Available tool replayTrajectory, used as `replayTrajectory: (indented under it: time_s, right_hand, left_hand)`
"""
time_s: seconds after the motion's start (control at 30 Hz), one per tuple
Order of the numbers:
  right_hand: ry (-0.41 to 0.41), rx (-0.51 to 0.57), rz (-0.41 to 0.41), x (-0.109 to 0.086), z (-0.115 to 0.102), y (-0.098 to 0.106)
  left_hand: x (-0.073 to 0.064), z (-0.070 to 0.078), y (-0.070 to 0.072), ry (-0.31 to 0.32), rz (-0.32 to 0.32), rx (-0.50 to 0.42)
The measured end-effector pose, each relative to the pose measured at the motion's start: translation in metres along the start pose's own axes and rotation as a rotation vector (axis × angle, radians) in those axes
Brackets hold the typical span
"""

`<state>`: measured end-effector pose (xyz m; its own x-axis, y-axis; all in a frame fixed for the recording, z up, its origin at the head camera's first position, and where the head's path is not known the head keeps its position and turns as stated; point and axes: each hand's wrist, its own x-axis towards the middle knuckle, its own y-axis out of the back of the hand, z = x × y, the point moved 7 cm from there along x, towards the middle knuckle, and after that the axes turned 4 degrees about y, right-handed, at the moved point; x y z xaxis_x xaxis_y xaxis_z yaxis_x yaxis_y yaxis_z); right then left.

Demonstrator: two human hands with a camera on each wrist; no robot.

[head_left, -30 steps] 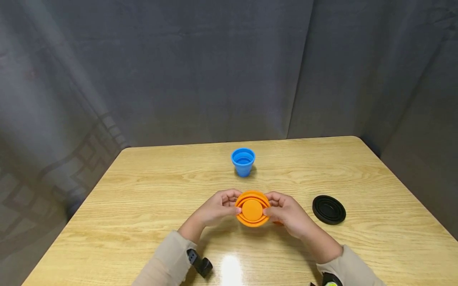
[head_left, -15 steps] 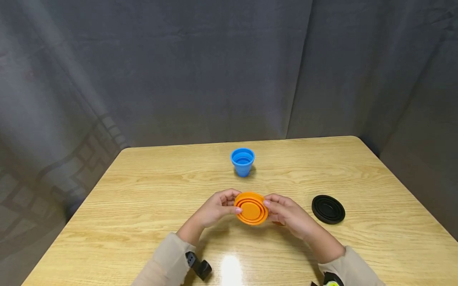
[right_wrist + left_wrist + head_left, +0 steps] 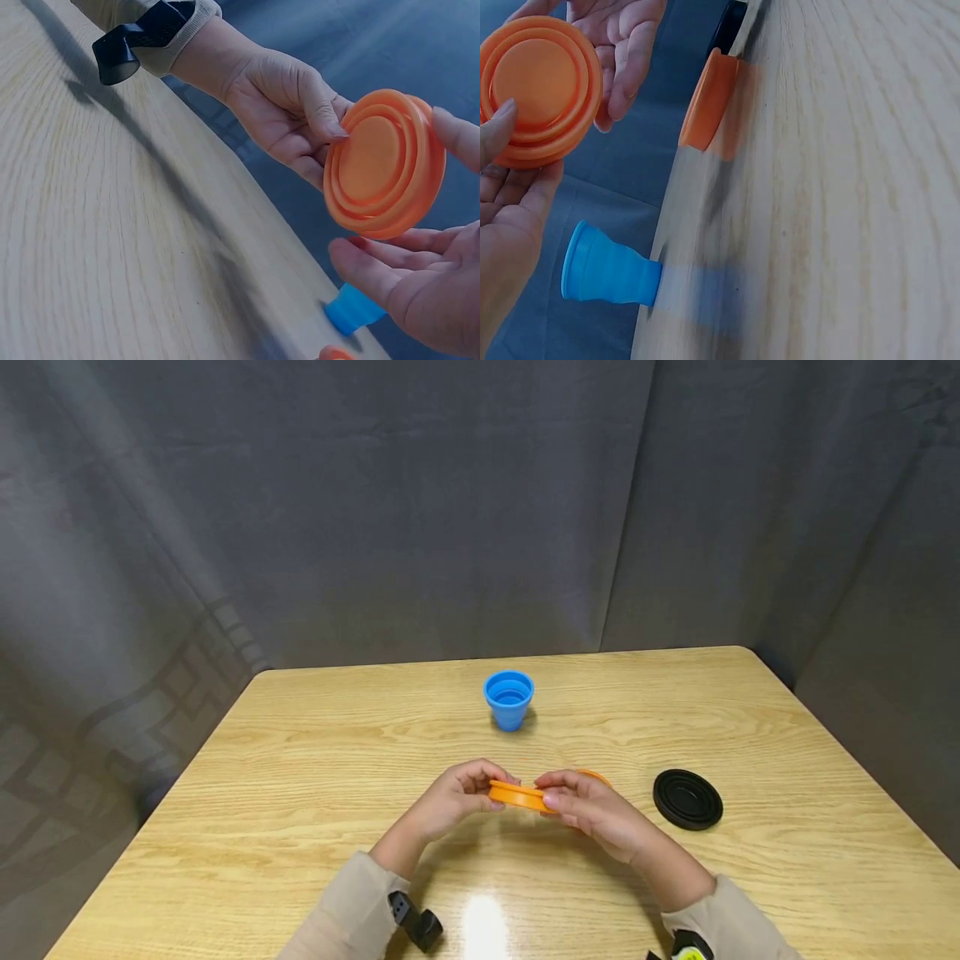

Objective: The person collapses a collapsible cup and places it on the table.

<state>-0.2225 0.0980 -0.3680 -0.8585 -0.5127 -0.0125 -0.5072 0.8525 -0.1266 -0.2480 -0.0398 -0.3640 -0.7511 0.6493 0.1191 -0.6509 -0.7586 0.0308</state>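
Note:
An orange collapsible cup [image 3: 517, 795], flattened into concentric rings, is held above the table between both hands. My left hand [image 3: 463, 797] pinches its left edge, thumb on the ringed face in the left wrist view. My right hand [image 3: 592, 810] holds the opposite edge between thumb and fingers; its thumb lies at the rim in the right wrist view. In the head view the cup is seen nearly edge-on. A second round orange piece [image 3: 709, 101] lies on the table, mostly hidden behind my right hand in the head view.
A blue collapsible cup [image 3: 510, 700], extended, stands upright beyond the hands. To the right lies a flat black ringed disc [image 3: 687, 799]. The wooden table [image 3: 337, 735] ends at a grey curtain [image 3: 420, 527]. Black wrist cameras [image 3: 416, 921] sit on the sleeves.
The orange cup has tilted from showing its ringed face to nearly edge-on in the head view. The right thumb has shifted from inside the rings to the rim. More of the second orange piece shows.

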Motion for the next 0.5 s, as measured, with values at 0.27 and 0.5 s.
replayTrajectory:
  time_s: [0.27,0.5]
  right_hand:
    - [-0.001,0.049,0.018,0.0008,0.0057,0.0009]
    - [0.042,0.030,0.102,0.0006,0.0063,0.0027]
  left_hand:
    - [0.0000,-0.0002,-0.0004,0.010,-0.015,-0.027]
    - [-0.0008,-0.0006,0.0008,0.071,-0.039,-0.031]
